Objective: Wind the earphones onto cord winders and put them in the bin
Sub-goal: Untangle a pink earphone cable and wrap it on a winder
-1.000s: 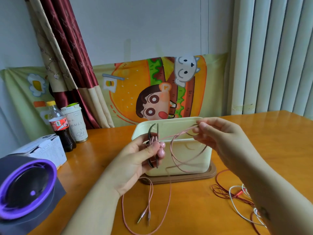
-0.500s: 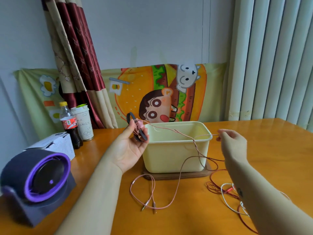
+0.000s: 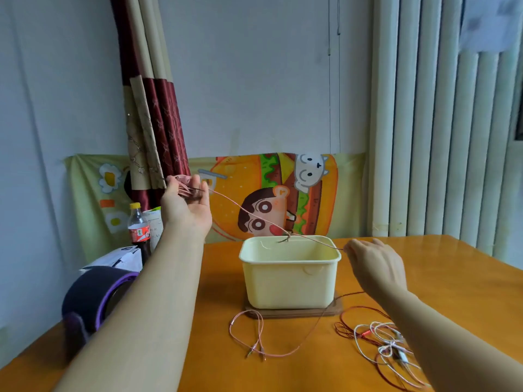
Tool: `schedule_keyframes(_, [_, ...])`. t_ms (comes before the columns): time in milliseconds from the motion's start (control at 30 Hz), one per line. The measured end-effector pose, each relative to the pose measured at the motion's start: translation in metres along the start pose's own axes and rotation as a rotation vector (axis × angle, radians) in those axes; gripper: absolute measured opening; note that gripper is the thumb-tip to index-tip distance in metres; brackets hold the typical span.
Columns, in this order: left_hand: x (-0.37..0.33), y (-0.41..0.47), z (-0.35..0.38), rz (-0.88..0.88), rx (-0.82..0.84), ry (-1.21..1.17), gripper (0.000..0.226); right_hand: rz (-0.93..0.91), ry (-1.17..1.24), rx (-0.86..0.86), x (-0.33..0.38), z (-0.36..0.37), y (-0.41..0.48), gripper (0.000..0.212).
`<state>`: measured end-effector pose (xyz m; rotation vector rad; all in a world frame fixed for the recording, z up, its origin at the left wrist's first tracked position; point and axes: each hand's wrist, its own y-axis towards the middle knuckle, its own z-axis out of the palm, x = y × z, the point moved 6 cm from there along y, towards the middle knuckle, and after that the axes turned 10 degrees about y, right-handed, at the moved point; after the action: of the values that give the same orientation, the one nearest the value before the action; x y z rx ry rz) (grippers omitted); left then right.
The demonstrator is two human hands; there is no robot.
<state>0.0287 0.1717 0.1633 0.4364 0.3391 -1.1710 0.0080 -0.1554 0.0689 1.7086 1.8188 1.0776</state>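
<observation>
One view only, from the head. Holds the cord winder (image 3: 189, 188) in the left hand (image 3: 188, 206), grip closed round it, raised high and left of the bin (image 3: 288, 275), with a few pink turns already on. Pinches the pink earphone cord (image 3: 249, 212) in the right hand (image 3: 373, 264) beside the bin's right rim, grip closed on it, drawing it taut across the opening. Leaves slack and plugs (image 3: 256, 350) on the worktop (image 3: 424, 278). Looks like mid-winding; next calls for another turn under steady tension. Against half a second ago: has lifted the left hand much higher and pulled the cord straighter. Leaves the red and white earphones (image 3: 382, 340) untouched.
</observation>
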Motion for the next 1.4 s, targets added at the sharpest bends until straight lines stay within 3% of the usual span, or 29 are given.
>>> schedule_keyframes(133, [-0.032, 0.011, 0.005, 0.173, -0.048, 0.082, 0.035, -0.02, -0.199, 0.079, -0.007, -0.024, 0.02, 0.021])
schedule_keyframes(300, [-0.047, 0.015, 0.005, 0.261, -0.102, 0.129, 0.021, 0.137, -0.55, 0.407, -0.019, -0.033, 0.032, 0.02])
schedule_keyframes(400, [-0.05, 0.015, 0.005, 0.292, -0.128, 0.111, 0.017, 0.115, -0.621, 0.428, -0.017, -0.036, 0.034, 0.02])
schedule_keyframes(500, [-0.041, 0.011, 0.017, 0.269, -0.035, 0.14, 0.013, 0.049, -0.593, 0.395, -0.002, -0.039, 0.037, 0.017])
schedule_keyframes(633, [-0.012, -0.007, 0.049, 0.152, 0.201, 0.299, 0.021, 0.006, -0.242, 0.222, 0.037, -0.045, 0.06, 0.025])
schedule_keyframes(700, [0.001, -0.02, 0.064, 0.077, 0.296, 0.37, 0.026, 0.017, 0.234, 0.143, 0.068, -0.061, 0.075, 0.027])
schedule_keyframes(767, [0.009, -0.033, 0.078, 0.035, 0.39, 0.416, 0.029, 0.055, 0.778, 0.225, 0.104, -0.075, 0.084, 0.034])
schedule_keyframes(833, [0.014, -0.046, 0.092, 0.017, 0.466, 0.456, 0.03, 0.084, 1.075, 0.39, 0.138, -0.084, 0.087, 0.051])
schedule_keyframes(900, [0.016, -0.056, 0.101, 0.012, 0.515, 0.476, 0.029, 0.108, 1.184, 0.505, 0.16, -0.085, 0.087, 0.061])
schedule_keyframes(967, [0.015, -0.061, 0.11, 0.014, 0.554, 0.488, 0.029, 0.14, 1.17, 0.517, 0.168, -0.085, 0.09, 0.057])
schedule_keyframes(1133, [-0.004, -0.058, 0.12, 0.083, 0.564, 0.471, 0.026, 0.314, 1.33, 0.457, 0.157, -0.093, 0.097, 0.013])
schedule_keyframes(1267, [-0.013, -0.057, 0.119, 0.15, 0.525, 0.473, 0.023, 0.316, 1.127, 0.323, 0.143, -0.112, 0.117, 0.027])
schedule_keyframes(1400, [-0.015, -0.063, 0.121, 0.155, 0.52, 0.425, 0.021, -0.083, 0.535, -0.101, 0.141, -0.152, 0.142, 0.041])
